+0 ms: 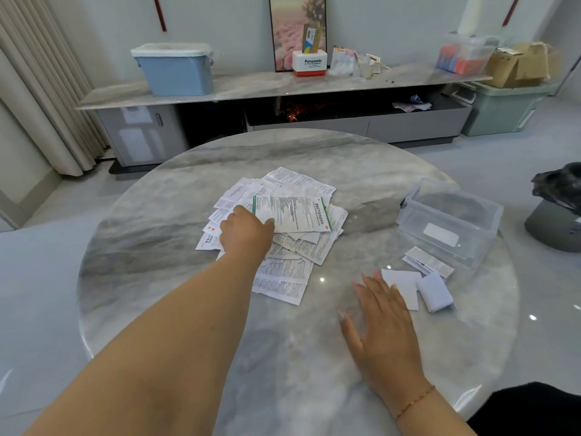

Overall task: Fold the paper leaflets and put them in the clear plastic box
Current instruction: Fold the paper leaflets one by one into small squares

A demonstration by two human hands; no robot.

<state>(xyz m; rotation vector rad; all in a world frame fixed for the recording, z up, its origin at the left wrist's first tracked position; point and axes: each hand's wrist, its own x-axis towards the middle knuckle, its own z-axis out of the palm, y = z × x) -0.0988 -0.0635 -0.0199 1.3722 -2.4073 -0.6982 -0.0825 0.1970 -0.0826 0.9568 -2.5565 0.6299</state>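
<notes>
A loose pile of printed paper leaflets (292, 247) lies in the middle of the round marble table (157, 247). My left hand (246, 232) reaches into the pile and pinches the left edge of the top leaflet with a green border (295, 214). My right hand (382, 319) rests flat and open on the table, fingertips touching a folded white leaflet (405, 283). Two more folded leaflets (435, 291) lie beside it. The clear plastic box (449, 221) stands at the right, just behind them, with nothing but a white label visible in it.
Behind the table runs a low marble-topped cabinet (251, 86) with a blue bin (176, 70), a white and red box and clutter. A black bag on a grey stool (556, 215) sits at the right, off the table.
</notes>
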